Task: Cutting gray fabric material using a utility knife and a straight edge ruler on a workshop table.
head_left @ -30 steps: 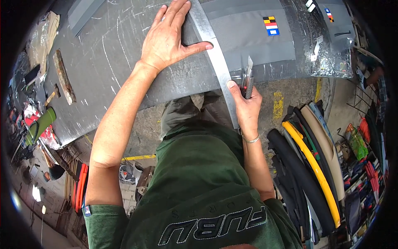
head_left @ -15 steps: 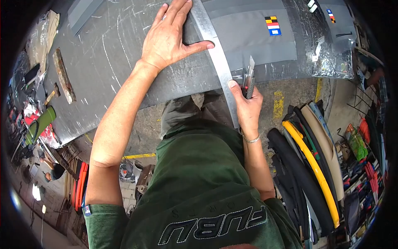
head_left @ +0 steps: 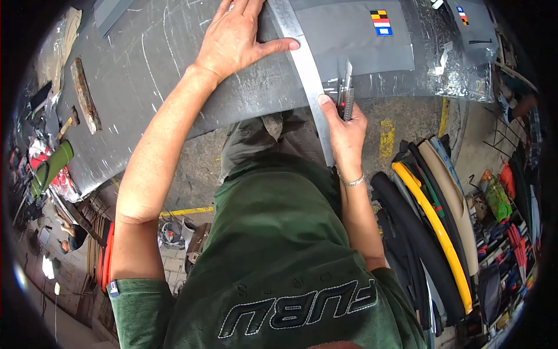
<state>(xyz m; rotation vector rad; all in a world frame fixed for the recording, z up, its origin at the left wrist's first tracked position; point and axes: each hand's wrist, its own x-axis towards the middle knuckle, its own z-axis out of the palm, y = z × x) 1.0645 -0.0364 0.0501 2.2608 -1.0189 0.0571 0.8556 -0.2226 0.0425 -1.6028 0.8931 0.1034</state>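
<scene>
A long metal ruler (head_left: 307, 61) lies over the dark worktable (head_left: 174, 70), along the left part of a grey fabric piece (head_left: 331, 38). Its near end sticks out past the table edge. My left hand (head_left: 232, 43) rests flat and open left of the ruler, thumb on the metal; its fingertips are cut off by the top of the picture. In my right hand (head_left: 349, 136) is a utility knife (head_left: 347, 93), blade out and pointing away from me. That hand's thumb presses on the ruler near the table edge. A small multicoloured patch (head_left: 382, 23) sits on the fabric.
A second grey piece with a patch (head_left: 469, 20) and clear plastic (head_left: 468, 84) lie at the table's right. On the left are a wooden stick (head_left: 86, 96) and a hammer (head_left: 68, 123). Black rolls (head_left: 418, 232) and a yellow roll (head_left: 436, 232) stand at lower right.
The table and everything on it sit slightly higher in the picture. Both hands keep their places along the ruler, and the knife stays in my right hand.
</scene>
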